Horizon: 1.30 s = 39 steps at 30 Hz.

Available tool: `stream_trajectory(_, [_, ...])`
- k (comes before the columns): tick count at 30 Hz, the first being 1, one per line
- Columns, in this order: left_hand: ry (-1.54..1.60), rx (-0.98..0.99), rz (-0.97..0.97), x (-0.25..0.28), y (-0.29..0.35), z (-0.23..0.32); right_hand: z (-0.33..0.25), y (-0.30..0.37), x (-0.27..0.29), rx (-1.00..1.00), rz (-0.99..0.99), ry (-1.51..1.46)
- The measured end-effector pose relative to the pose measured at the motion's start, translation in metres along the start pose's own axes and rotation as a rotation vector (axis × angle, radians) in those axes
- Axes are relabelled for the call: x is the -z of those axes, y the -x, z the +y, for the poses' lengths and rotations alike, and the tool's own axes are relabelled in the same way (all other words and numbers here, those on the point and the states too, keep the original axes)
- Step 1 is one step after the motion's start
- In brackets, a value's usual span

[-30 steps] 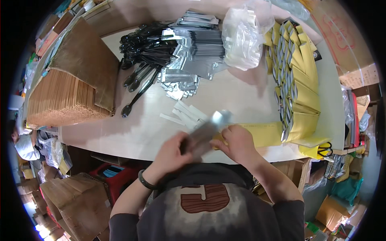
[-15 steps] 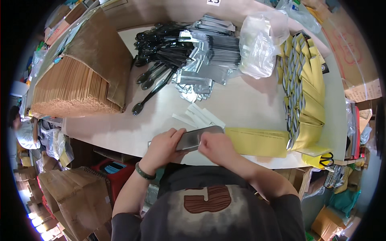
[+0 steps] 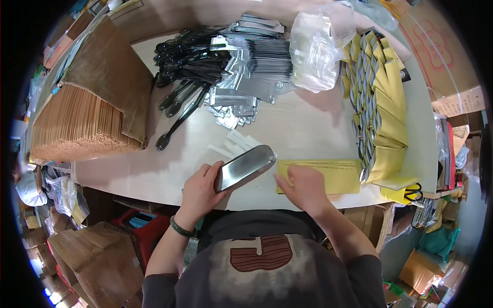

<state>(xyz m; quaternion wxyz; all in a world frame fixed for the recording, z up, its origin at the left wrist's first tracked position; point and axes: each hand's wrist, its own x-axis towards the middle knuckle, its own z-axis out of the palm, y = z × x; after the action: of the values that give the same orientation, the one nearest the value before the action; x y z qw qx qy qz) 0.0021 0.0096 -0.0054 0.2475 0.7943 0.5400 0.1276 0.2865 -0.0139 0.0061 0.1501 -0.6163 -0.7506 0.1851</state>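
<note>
My left hand (image 3: 200, 191) grips one end of a long silver metal case (image 3: 246, 168) with rounded ends, which tilts up toward the right above the table's front edge. My right hand (image 3: 305, 187) is apart from the case, over a flat yellow paper sleeve (image 3: 336, 177). Its thumb stands away from the partly curled fingers, and nothing shows in it. Just beyond the case lie several thin white strips (image 3: 236, 142). Farther back are a heap of black plastic-wrapped spoons (image 3: 192, 66) and a pile of flat silver packets (image 3: 269, 60).
A large carton packed with brown paper-like sheets (image 3: 87, 120) stands at the left. White plastic bags (image 3: 316, 51) sit at the back, beside stacked yellow sleeves (image 3: 387, 102). Black-handled scissors (image 3: 412, 192) lie at the front right corner. The table (image 3: 118, 172) curves along its front edge.
My right hand has left the metal case and moved right, over the yellow sleeve. The case, still in my left hand, has turned so its far end points farther up.
</note>
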Motion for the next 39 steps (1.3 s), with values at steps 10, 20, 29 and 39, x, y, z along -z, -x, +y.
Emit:
stream_trajectory(10, [-0.004,-0.137,-0.041,0.004,0.008,0.001,-0.004,-0.009,-0.033,-0.173,-0.097,0.004])
stream_trajectory(20, [0.032,-0.382,-0.108,0.017,-0.019,0.005,-0.049,-0.061,-0.035,0.021,-0.088,-0.243])
stream_trajectory(29, [-0.010,0.048,0.401,0.049,-0.020,-0.073,-0.024,-0.127,-0.054,0.030,-0.046,-0.154])
stream_trajectory(39, [-0.252,0.134,0.463,0.037,-0.062,-0.090,0.003,-0.198,-0.015,-0.108,0.277,-0.304])
